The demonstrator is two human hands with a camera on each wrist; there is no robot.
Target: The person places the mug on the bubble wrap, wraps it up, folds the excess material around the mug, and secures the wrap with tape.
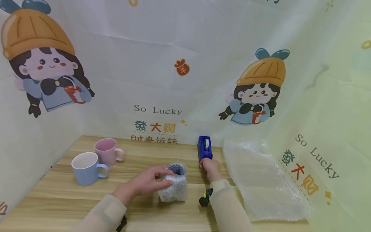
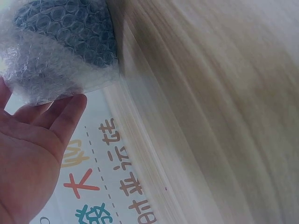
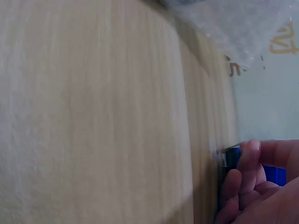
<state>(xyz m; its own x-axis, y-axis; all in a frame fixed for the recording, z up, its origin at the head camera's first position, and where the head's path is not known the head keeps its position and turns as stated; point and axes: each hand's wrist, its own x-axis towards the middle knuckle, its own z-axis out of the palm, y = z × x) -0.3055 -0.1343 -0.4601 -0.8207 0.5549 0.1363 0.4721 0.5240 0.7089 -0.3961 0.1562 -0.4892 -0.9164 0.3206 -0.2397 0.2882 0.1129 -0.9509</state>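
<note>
Two hands are over the wooden table (image 1: 162, 216), each with its own thing. The left hand (image 1: 145, 182) holds the wrapped bundle (image 1: 174, 190) at its left side, fingers lightly curved around it. To the right of the bundle and farther away lies the blue tape dispenser (image 1: 204, 154); its long axis points away from the person, and its near end is at the fingertips of the right hand (image 1: 211, 169), the nearer one. These fingers are curled and pinch there — whether tape is between them, I cannot tell. The right wrist view shows thumb tip meeting a finger, which the head view hides; only the head view shows the bundle's open top.
</note>
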